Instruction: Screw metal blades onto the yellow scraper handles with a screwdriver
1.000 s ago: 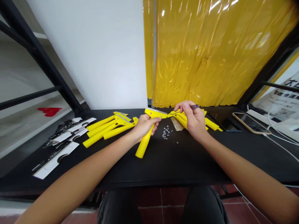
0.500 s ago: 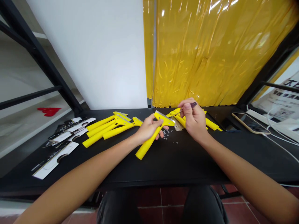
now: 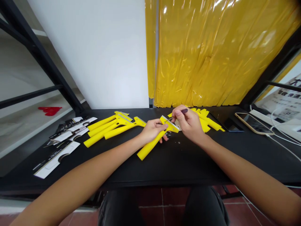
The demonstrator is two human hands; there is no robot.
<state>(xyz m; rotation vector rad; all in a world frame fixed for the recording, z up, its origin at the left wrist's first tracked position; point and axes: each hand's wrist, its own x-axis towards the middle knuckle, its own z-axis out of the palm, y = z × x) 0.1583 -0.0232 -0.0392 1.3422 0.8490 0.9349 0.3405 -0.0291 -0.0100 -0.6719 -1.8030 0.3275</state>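
Observation:
My left hand (image 3: 151,131) is closed around the neck of a yellow scraper (image 3: 150,147), its handle pointing toward me and its wide head up and to the right. In my right hand (image 3: 190,124) is a screwdriver (image 3: 184,111) with a dark purple handle, its thin shaft reaching left to the scraper's head near a screw. Whether the tip sits in the screw is too small to tell. Small metal screws and nuts (image 3: 168,135) lie below the head, partly hidden by my left fingers. Several yellow scrapers (image 3: 101,133) lie side by side to the left.
More yellow pieces (image 3: 210,121) lie behind my right hand. Black-and-white cardboard sleeves (image 3: 57,160) are piled at the left of the black table (image 3: 188,169). A dark phone (image 3: 225,122), a phone in a tan case (image 3: 254,124) and white cables (image 3: 282,144) lie right.
My right hand has moved left and slightly down, bringing the screwdriver's tip to the scraper's head. The scraper in my left hand has shifted slightly to the right.

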